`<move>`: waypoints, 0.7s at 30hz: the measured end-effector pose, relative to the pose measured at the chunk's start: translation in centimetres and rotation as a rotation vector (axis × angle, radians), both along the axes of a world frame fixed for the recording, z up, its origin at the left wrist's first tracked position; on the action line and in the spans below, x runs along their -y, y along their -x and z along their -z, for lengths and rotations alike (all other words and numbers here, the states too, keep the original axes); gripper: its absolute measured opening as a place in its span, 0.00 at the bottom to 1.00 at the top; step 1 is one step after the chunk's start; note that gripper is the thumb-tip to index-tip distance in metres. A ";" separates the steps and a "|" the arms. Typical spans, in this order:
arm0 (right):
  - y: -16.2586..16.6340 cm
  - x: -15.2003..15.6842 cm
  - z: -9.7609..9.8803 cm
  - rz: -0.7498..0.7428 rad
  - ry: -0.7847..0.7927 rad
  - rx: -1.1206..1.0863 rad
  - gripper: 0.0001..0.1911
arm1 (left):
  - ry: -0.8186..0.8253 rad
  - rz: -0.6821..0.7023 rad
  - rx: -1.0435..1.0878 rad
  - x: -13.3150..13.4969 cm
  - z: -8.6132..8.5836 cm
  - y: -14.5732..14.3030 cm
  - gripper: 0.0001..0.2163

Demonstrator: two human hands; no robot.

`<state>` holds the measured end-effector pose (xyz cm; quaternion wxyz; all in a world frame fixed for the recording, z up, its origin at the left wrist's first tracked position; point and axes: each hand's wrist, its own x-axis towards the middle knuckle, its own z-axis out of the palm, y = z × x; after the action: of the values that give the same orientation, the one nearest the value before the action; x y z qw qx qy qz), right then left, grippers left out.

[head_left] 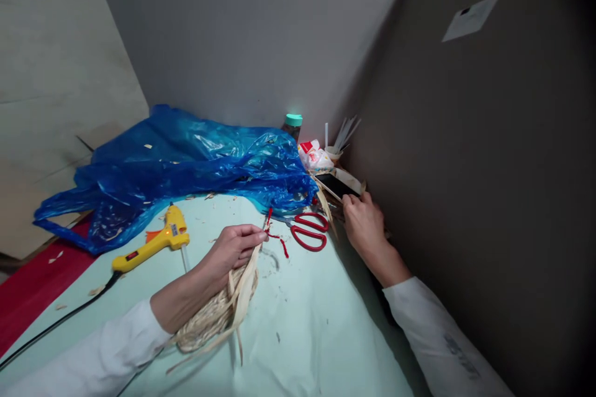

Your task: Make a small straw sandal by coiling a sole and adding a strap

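Observation:
My left hand (235, 248) is closed, pinching the top of a pale braid of dried husk or straw (205, 316). Loose flat strips (243, 298) hang from the braid beside my wrist. Right by my fingertips are short fuzzy red pieces (284, 249); I cannot tell whether they are attached to the braid. My right hand (364, 220) is at the right edge of the table, its fingers curled on the near end of a dark-screened smartphone (336, 186). Between the hands lie red-handled scissors (309, 231), their blades partly covered by the blue plastic.
A yellow hot glue gun (156, 247) with a black cord lies left of my left hand. Behind it spreads a crumpled blue plastic bag (200, 158). A green-lidded jar (293, 125) and a cup of white sticks (334, 152) stand near the walls. Scraps dot the pale green tablecloth (307, 329).

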<state>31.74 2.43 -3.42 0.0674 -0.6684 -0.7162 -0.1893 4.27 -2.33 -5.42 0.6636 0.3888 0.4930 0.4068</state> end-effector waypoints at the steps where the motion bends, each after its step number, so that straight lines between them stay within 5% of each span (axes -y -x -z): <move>1: 0.0 0.2 -0.2 -0.023 -0.001 -0.029 0.09 | 0.000 0.004 0.008 0.1 -0.2 0.0 0.16; 5: 2.0 1.7 -1.5 -0.162 0.011 -0.205 0.17 | -0.006 0.009 0.041 0.3 -0.7 0.0 0.15; 8: 5.2 3.8 -1.7 -0.329 0.137 -0.440 0.14 | -0.015 0.011 0.060 0.4 -0.9 0.1 0.14; 11: 8.3 5.6 -0.6 -0.450 0.490 -1.064 0.12 | -0.009 0.016 0.064 0.5 -0.9 0.3 0.13; 16: 10.9 7.0 1.5 -0.439 0.909 -1.813 0.10 | -0.002 0.024 0.055 1.2 -1.1 0.7 0.09; 21: 11.7 7.0 1.8 -0.327 0.970 -2.046 0.16 | 0.017 -0.008 0.031 1.6 -1.1 0.6 0.09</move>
<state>20.07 -4.58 -5.24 0.3776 -0.3636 -0.4018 0.7509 3.64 -3.90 -4.28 0.6728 0.3749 0.4874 0.4113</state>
